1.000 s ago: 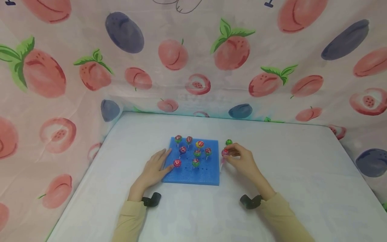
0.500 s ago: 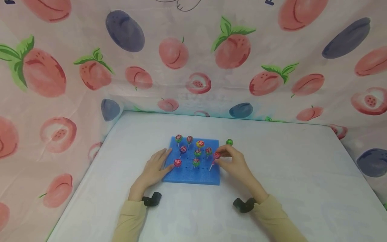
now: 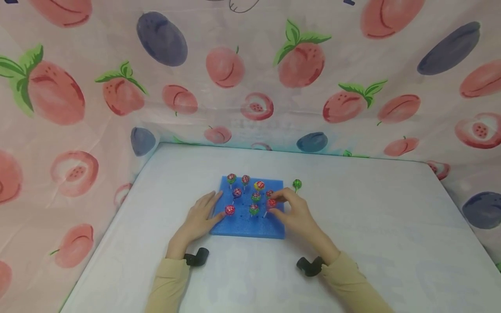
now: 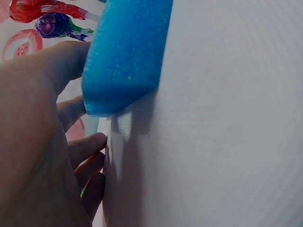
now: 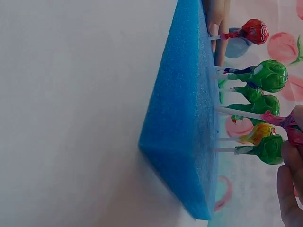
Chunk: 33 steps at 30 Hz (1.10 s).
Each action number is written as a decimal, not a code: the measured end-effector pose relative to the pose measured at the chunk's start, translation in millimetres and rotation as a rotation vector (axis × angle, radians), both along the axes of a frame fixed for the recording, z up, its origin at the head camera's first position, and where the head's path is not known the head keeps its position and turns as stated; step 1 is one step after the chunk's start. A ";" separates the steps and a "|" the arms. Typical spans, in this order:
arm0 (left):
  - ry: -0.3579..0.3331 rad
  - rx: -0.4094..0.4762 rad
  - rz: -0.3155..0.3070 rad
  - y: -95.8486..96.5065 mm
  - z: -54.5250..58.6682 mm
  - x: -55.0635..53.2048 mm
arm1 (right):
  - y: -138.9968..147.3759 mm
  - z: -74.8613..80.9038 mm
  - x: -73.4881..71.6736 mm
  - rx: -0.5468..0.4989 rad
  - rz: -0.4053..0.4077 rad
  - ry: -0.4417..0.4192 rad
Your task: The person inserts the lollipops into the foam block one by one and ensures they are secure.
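A blue foam board (image 3: 238,228) with small holes lies on the table, and several wrapped lollipops stand upright in it by their sticks. My left hand (image 3: 198,219) rests along the board's left edge, fingers extended and thumb near a red lollipop (image 3: 230,210). Over the board's right part, my right hand (image 3: 299,214) pinches a pinkish-red lollipop (image 3: 272,203) by its head between thumb and fingers. Its white stick points down, slightly tilted. In the right wrist view, the stick (image 5: 241,112) of that lollipop reaches right to the board's surface.
One green lollipop (image 3: 297,184) is on the table just beyond the board's right back corner. Behind the white table (image 3: 391,226) hangs a fruit-printed cloth (image 3: 188,39). Green and yellow lollipops (image 5: 271,75) stand close around the held one.
My right hand has carried the pinkish-red lollipop leftward from beside the board to over its right part. The left hand has stayed in place at the board's edge.
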<state>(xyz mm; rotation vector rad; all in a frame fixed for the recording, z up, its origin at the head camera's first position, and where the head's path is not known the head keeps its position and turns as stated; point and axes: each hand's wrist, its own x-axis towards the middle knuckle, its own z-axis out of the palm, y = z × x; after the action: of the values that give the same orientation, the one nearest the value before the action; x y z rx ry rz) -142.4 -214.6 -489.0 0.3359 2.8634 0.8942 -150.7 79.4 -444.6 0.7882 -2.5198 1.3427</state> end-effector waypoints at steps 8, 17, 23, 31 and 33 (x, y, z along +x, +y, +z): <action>0.000 -0.006 0.001 -0.2 -0.6 -0.9 | -4.1 8.0 2.6 0.039 -0.004 -0.028; -0.012 -0.006 0.002 -0.6 -0.6 -1.4 | -10.7 23.2 8.1 0.039 0.052 0.044; -0.008 -0.007 0.003 -0.3 0.2 -1.5 | -21.8 31.2 10.6 0.003 0.099 0.087; -0.012 -0.012 0.001 -0.3 1.1 -1.8 | -39.0 30.3 4.5 0.025 0.139 0.086; -0.017 -0.015 0.003 -0.4 0.9 -1.8 | -42.4 29.5 3.3 0.048 0.152 0.084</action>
<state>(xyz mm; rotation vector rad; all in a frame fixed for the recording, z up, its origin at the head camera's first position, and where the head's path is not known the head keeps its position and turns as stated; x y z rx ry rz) -144.2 -214.9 -488.1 0.3213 2.8538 0.8717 -147.4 37.1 -415.1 1.0426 -2.4785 1.2689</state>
